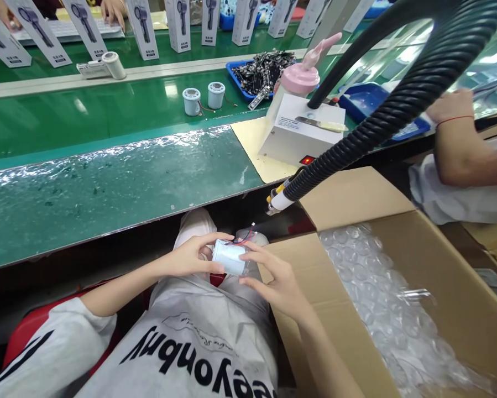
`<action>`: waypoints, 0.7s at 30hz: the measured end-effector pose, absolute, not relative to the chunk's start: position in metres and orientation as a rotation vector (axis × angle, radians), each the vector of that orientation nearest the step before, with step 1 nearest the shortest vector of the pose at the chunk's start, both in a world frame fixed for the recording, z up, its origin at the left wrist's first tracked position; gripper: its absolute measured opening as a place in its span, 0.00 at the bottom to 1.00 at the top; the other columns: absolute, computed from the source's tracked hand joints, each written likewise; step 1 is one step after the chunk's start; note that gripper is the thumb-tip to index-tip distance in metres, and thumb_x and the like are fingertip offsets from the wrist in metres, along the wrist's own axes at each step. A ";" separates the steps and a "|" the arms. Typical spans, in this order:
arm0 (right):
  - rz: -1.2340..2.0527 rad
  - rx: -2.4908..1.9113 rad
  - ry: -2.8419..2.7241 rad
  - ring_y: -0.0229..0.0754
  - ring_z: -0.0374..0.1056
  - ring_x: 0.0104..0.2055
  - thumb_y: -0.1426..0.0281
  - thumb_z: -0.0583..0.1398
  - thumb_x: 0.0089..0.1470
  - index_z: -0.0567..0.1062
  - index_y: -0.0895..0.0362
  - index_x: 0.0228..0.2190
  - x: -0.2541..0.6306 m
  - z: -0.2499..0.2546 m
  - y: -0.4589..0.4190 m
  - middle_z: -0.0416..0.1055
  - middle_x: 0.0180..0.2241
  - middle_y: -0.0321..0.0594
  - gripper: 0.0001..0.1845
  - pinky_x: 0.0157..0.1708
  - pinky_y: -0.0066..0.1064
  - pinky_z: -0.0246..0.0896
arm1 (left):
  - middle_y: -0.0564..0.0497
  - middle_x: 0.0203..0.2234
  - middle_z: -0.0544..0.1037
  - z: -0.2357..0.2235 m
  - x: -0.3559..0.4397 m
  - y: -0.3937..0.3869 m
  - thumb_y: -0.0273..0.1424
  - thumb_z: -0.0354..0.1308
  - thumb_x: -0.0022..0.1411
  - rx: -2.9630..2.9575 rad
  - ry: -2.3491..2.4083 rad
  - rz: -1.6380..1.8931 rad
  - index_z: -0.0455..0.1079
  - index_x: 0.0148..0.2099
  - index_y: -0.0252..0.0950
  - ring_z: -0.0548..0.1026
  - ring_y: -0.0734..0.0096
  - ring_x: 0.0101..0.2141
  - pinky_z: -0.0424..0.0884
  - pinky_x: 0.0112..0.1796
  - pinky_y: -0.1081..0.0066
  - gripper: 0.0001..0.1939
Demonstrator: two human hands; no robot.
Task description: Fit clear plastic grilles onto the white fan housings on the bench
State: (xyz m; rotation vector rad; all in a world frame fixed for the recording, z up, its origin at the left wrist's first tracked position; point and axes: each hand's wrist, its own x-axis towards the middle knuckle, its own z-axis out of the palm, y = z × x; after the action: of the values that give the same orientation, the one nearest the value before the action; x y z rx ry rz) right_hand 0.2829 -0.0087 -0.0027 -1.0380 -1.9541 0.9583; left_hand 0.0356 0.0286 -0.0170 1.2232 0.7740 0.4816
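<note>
Above my lap, a light-blue cylindrical motor housing (228,256) lies sideways between my two hands. Red and dark wires with a small white connector (253,224) stick up from it. My left hand (194,255) is closed round its left end, thumb below and fingers above. The fingers of my right hand (273,271) grip its right end, where a clear plastic rim or cover seems to sit; the detail is blurred. Just beyond my hands hangs the nozzle (276,203) of a black ribbed hose. Two similar housings (191,101) with wires stand upright on the green bench.
An open carton (335,298) holding clear plastic cups (381,293) stands at my right. On the bench are a white machine (302,130), a pink-topped bottle (300,77) and a blue tray (235,74) of small parts. Boxes (144,27) line the back. A co-worker's arm (455,132) is at right.
</note>
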 end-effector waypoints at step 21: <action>1.525 -1.065 -1.512 0.46 0.73 0.53 0.61 0.70 0.54 0.76 0.47 0.49 0.280 0.006 -0.014 0.76 0.52 0.42 0.21 0.47 0.35 0.75 | 0.42 0.62 0.71 -0.004 0.029 0.026 0.33 0.73 0.52 1.567 0.579 0.621 0.65 0.67 0.47 0.70 0.52 0.61 0.70 0.58 0.56 0.41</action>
State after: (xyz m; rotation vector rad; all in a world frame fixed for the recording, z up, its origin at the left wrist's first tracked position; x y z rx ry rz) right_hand 0.2800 -0.0142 0.0059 -1.0645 -1.5117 1.5249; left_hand 0.0294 0.0263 -0.0040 1.5672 0.5787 0.6206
